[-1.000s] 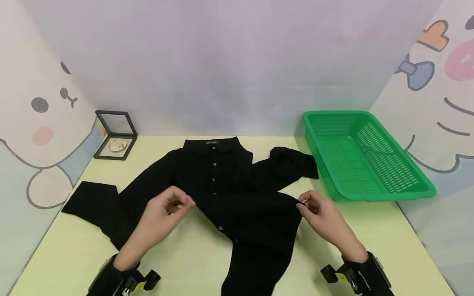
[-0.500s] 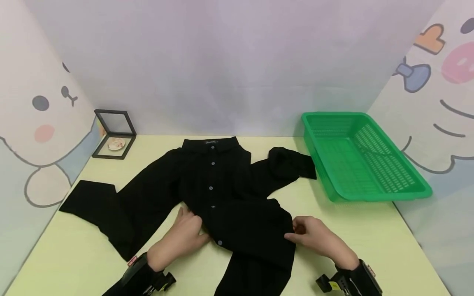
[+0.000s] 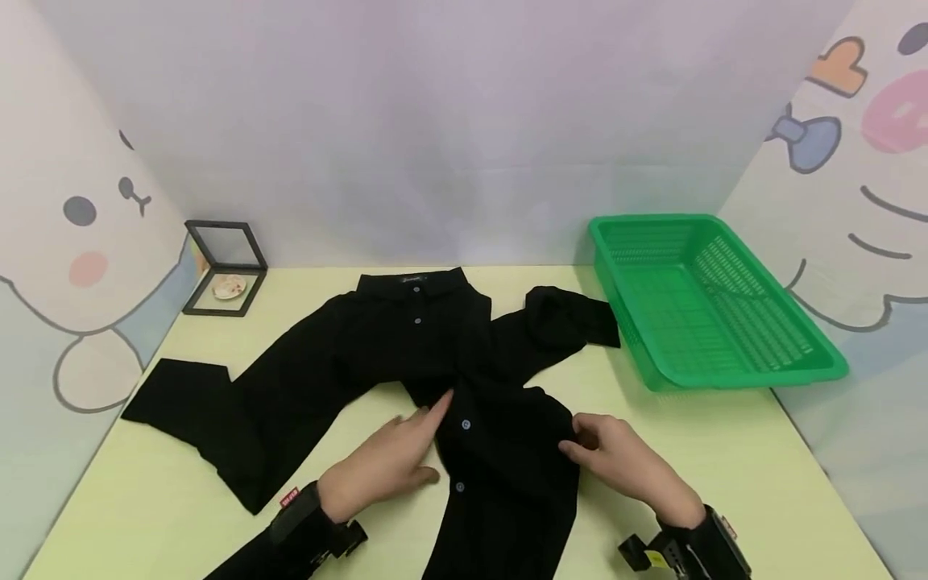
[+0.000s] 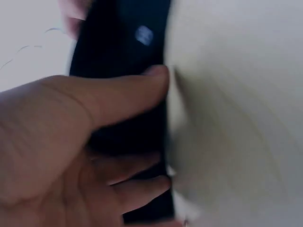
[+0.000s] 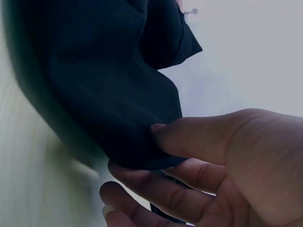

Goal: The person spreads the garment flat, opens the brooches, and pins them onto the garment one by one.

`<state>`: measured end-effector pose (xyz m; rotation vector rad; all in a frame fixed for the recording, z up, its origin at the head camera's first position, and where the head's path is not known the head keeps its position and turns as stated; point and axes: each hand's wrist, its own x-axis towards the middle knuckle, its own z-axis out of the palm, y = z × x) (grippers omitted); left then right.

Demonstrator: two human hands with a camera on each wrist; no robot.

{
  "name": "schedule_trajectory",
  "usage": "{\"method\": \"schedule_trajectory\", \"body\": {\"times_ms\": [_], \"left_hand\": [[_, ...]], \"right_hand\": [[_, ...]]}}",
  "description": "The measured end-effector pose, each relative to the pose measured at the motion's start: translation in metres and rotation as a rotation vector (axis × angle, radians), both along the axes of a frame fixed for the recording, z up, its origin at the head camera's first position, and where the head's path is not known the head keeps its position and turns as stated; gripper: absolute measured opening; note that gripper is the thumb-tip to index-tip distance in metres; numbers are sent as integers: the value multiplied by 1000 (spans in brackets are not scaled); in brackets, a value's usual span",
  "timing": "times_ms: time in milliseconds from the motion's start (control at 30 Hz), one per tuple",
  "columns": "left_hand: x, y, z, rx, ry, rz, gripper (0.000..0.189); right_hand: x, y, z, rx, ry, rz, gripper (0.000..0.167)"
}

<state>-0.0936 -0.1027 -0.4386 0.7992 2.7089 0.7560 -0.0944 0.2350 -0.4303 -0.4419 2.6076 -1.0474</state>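
Pinching the side of the black shirt [image 3: 474,354], the right hand [image 3: 616,459] was nearly closed, the left hand [image 3: 391,459] had fingers loosely spread, touching its buttoned edge, and honestly the shirt, lying on the table [image 3: 145,499] beside the green basket [image 3: 754,379], looked light and floppy, probably easiest held by the edges.

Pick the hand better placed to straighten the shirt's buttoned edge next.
Probably the left hand: its outstretched index finger reaches that edge, near the buttons, while the right hand pinches the black shirt at its opposite side.
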Motion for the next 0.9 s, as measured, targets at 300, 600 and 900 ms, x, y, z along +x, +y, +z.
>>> {"method": "schedule_trajectory", "body": {"times_ms": [300,600,900], "left_hand": [[-12,12,-17,-240,531,71,9],[-22,16,-18,-280,564,60,15],[-26,6,-19,-261,512,272,14]], "right_hand": [[5,-1,-5,16,-45,61,27],[6,-6,-8,6,-66,115,30],[3,-7,-8,33,-54,135,29]]}}
